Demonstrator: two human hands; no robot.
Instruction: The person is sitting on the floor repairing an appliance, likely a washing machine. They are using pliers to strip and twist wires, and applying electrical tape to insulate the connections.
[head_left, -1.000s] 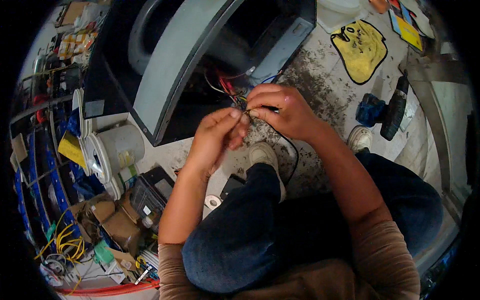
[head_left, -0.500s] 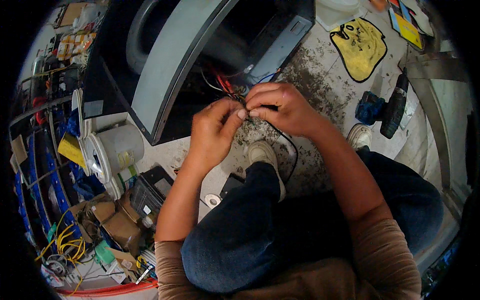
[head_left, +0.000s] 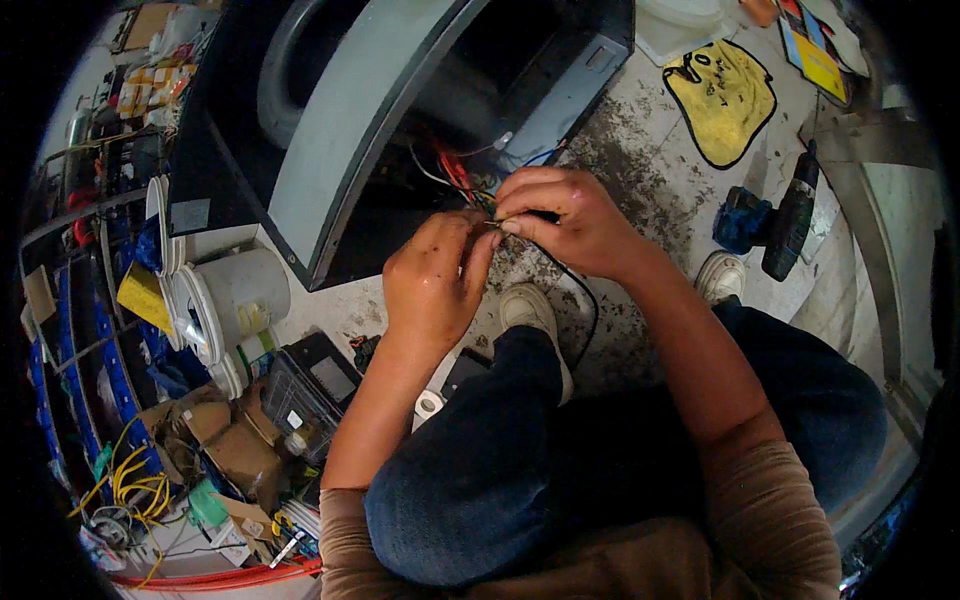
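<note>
My left hand (head_left: 435, 275) and my right hand (head_left: 560, 220) meet in front of the open dark metal housing (head_left: 348, 120), fingertips pinched on thin wires. The strands there are too small to tell apart. Red, white, yellow and blue wires (head_left: 448, 165) run out of the housing's dark inside to my fingers. A black cable (head_left: 588, 300) hangs from my right hand and curves down onto the dirty floor beside my shoe (head_left: 525, 305).
At right lie a cordless drill (head_left: 790, 225) and yellow cloth (head_left: 720, 110) on the floor (head_left: 640, 180). At left are white buckets (head_left: 240, 300), blue shelving (head_left: 115, 380), a dark plastic case (head_left: 305, 410), cardboard (head_left: 235, 455) and a tape roll (head_left: 428, 404). A metal frame (head_left: 870, 230) edges the right.
My left hand has rolled over, thumb and fingers now closed together at the wires with its back upward. My right hand stays pinched in nearly the same place.
</note>
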